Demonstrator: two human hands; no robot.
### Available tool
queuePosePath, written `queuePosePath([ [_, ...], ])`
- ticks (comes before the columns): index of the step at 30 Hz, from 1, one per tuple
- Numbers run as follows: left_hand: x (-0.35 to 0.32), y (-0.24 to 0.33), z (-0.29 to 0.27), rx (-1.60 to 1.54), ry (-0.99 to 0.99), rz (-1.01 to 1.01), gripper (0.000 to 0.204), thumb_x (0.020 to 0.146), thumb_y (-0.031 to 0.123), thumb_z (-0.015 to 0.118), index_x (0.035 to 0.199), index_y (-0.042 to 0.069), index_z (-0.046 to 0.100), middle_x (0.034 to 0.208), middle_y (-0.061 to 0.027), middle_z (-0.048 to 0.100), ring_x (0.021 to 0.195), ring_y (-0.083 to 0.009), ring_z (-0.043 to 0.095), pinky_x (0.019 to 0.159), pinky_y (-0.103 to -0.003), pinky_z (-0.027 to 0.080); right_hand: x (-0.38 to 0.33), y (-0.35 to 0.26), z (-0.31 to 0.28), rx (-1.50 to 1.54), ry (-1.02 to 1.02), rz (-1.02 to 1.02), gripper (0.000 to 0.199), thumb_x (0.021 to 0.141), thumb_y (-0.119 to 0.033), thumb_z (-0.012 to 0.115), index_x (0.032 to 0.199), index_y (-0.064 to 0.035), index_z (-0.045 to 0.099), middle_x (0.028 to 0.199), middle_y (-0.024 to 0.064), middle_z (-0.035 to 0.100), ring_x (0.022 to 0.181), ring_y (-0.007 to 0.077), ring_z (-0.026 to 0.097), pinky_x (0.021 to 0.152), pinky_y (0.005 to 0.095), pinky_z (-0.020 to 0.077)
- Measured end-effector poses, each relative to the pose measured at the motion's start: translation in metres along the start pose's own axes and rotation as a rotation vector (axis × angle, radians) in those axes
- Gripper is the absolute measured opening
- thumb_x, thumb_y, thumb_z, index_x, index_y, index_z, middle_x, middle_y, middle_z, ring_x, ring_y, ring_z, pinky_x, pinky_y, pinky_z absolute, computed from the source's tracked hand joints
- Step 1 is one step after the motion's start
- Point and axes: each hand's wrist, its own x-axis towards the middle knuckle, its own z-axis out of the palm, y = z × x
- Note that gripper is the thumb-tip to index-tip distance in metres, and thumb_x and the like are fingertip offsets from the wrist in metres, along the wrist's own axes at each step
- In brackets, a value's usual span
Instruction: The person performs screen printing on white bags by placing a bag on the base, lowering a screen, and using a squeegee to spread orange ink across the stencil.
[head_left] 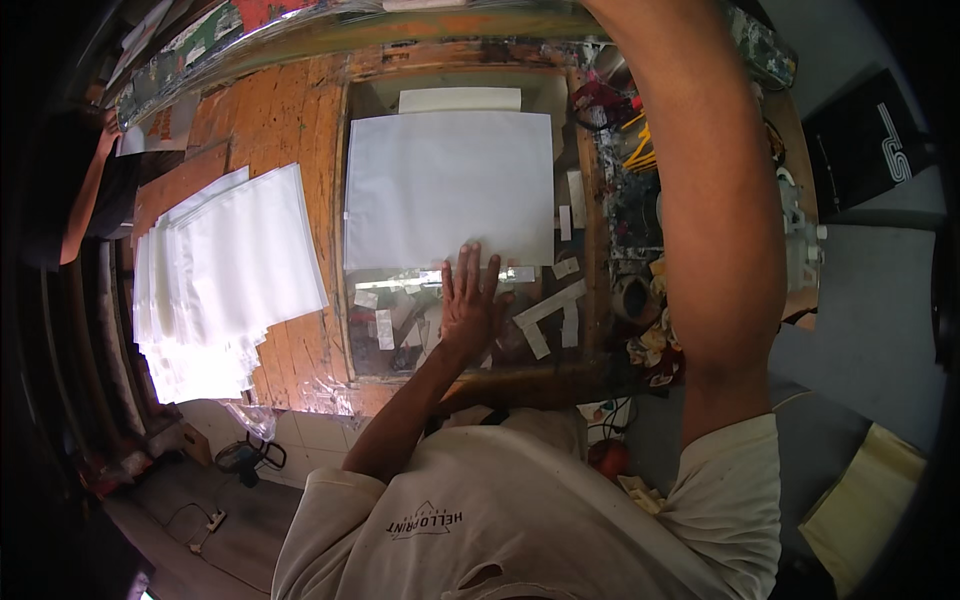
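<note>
My left hand lies flat with its fingers apart. Its fingertips rest on the near edge of a flat white sheet, and the palm is over the glass panel set in the wooden table. Whether the sheet is paper or a thin bag, I cannot tell. My right arm reaches up past the top edge of the picture, so that hand is hidden. Nearest to where it leaves the view is a long frame with paint-stained edges, across the far side of the table.
A fanned pile of white sheets lies on the wooden tabletop at left. White tape strips show around the glass. Paint-stained clutter lines the right side. Another person's arm is at far left.
</note>
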Motion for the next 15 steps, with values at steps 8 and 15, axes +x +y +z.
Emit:
queuePosePath([
  [8, -0.001, 0.006, 0.001, 0.027, -0.007, 0.006, 0.067, 0.098, 0.038, 0.064, 0.153, 0.006, 0.042, 0.164, -0.0253, 0.025, 0.155, -0.0417, 0.019, 0.122, -0.066, 0.015, -0.003, 0.028, -0.004, 0.097, -0.034, -0.305, 0.049, 0.105, -0.039, 0.055, 0.086, 0.0016, 0.075, 0.069, 0.013, 0.068, 0.069, 0.0236, 0.07, 0.078, 0.045, 0.0606],
  [15, 0.0, 0.006, 0.003, -0.01, -0.008, 0.022, 0.064, 0.099, 0.038, 0.062, 0.151, 0.005, 0.044, 0.163, -0.0245, 0.028, 0.154, -0.0415, 0.021, 0.122, -0.064, 0.015, -0.012, 0.013, -0.002, 0.037, 0.092, -0.174, 0.054, 0.105, -0.043, 0.055, 0.093, 0.0054, 0.075, 0.08, 0.0216, 0.072, 0.081, 0.0325, 0.074, 0.084, 0.0498, 0.0601],
])
